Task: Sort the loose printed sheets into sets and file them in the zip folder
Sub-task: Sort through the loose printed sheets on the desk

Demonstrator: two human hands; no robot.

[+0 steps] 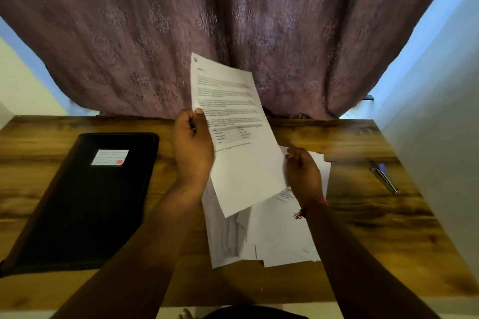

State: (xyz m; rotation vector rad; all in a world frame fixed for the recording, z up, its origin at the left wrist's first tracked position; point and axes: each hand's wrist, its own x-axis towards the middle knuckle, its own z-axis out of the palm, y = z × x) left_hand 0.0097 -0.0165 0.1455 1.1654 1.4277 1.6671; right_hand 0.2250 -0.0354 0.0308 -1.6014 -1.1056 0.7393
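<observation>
My left hand (193, 146) pinches a printed sheet (237, 132) by its left edge and holds it tilted above the table. A small dark object shows between that hand's fingers. My right hand (302, 173) is blurred, with curled fingers at the sheet's lower right edge; whether it grips the paper is unclear. Beneath both hands lies a loose pile of white sheets (272, 235) on the wooden table (363, 215). The black zip folder (85, 202) lies closed at the left, with a white label on its cover.
A pen (383, 176) lies near the table's right edge. A purple patterned curtain (233, 21) hangs behind the table. A pale wall (440, 137) stands close on the right.
</observation>
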